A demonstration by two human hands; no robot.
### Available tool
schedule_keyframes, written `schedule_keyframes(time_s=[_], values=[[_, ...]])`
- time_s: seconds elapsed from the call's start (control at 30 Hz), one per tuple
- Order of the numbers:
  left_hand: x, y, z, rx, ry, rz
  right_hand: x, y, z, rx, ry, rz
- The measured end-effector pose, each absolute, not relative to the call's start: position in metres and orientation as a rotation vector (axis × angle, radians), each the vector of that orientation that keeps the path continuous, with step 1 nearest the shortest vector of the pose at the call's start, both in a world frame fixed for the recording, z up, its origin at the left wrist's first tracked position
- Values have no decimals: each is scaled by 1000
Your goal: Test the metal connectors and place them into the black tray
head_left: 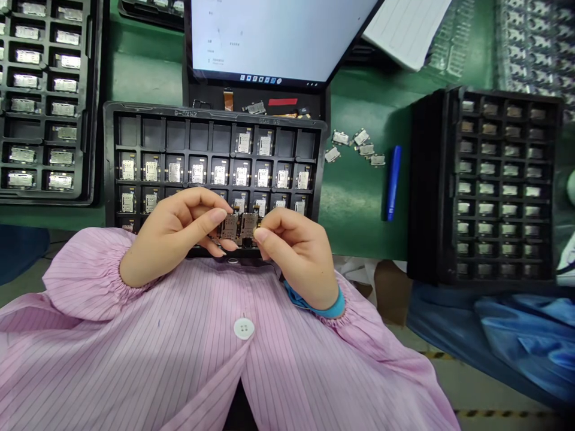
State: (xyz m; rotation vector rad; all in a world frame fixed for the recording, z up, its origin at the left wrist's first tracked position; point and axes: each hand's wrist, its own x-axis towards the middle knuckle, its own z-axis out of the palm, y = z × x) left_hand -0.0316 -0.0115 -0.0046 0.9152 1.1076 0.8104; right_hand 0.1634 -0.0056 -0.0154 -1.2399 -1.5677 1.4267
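My left hand point(188, 224) pinches a small circuit board with a metal cover point(229, 227) between thumb and fingers. A second small circuit board point(248, 225) is gripped at its right edge by my right hand point(291, 245). The two boards are held side by side, low over the near edge of a black compartment tray point(211, 111). Similar boards lie in many of its pockets, while most of the far row's pockets hold none. My hands and the boards cover part of the near rows.
A laptop point(269, 36) stands behind the tray. To the right lie several loose metal parts point(359, 136) and a blue pen point(393, 182). Stacked black trays point(449, 185) stand at far right, another filled tray point(87, 120) at left. White papers point(404, 30) lie at the back.
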Motion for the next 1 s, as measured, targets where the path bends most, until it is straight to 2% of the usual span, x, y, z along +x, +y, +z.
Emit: schedule_keyframes(time_s=[1.0], values=[[-34, -13, -7, 771, 1032, 760, 161, -8, -14, -1283, -1593, 1421]])
